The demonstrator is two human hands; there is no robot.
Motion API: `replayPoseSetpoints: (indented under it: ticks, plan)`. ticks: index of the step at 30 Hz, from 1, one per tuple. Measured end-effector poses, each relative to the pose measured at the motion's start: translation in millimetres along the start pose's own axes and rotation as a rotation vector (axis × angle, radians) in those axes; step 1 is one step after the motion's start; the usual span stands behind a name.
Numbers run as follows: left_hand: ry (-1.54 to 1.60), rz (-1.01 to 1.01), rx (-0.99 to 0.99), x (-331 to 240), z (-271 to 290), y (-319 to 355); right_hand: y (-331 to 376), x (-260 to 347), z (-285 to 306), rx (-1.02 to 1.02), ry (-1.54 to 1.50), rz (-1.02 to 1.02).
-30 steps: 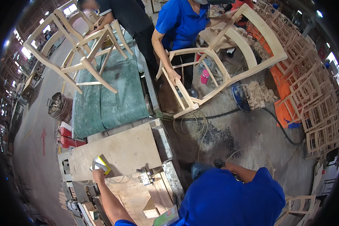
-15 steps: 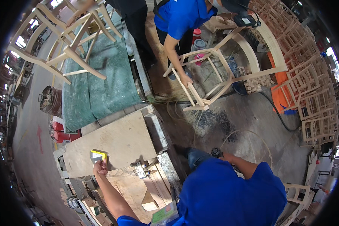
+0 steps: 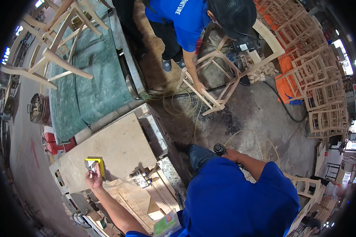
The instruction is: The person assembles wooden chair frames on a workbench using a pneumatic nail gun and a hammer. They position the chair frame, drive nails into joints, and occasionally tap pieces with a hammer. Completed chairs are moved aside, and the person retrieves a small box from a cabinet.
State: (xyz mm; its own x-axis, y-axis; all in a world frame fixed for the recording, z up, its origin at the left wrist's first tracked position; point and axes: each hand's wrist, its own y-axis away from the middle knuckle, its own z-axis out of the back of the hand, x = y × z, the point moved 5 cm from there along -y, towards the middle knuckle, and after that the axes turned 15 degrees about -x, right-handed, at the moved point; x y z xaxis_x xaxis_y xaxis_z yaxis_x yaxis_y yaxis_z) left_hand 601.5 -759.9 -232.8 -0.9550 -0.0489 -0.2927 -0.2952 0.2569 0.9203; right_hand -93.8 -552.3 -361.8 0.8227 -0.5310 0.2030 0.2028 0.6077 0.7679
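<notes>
My left hand (image 3: 93, 178) is closed at the fingers on a small square pad (image 3: 101, 166), grey with a yellow edge, over the pale board (image 3: 118, 147). Whether the pad rests on the board or is lifted slightly, I cannot tell. On my other side, my right hand (image 3: 233, 155) is wrapped round a black round-topped tool (image 3: 219, 149), held beside my leg; my sleeve and body hide its lower part. A small metal valve fitting (image 3: 141, 179) with thin tubes sits by the board's near edge.
A co-worker in blue (image 3: 178, 21) bends over a wooden chair frame (image 3: 221, 93) ahead. Another chair frame (image 3: 53, 59) rests on a green-covered bench (image 3: 95, 102). Chair frames (image 3: 320, 87) are stacked at right. A hose (image 3: 283, 103) crosses the floor.
The view has shifted, moving the benches left in it. My left hand's fingers have spread further over the pad. The co-worker leans lower over the chair frame.
</notes>
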Motion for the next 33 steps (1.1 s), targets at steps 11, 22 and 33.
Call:
replayPoseSetpoints:
  ticks: [11, 22, 33]
  plan:
    - [-0.093, 0.41, 0.361, 15.5, 7.7, 20.8, -4.4, 6.6, 8.7, 0.02, -0.006, 0.012]
    - [-0.644, -0.623, 0.327, 63.7, 43.4, 96.1, 32.3, 44.4, 87.5, -0.289, -0.15, 0.236]
    - [-0.87, -0.801, 0.676, 256.5, 39.4, 231.5, 117.2, 205.2, 208.8, -0.096, -1.052, 0.712]
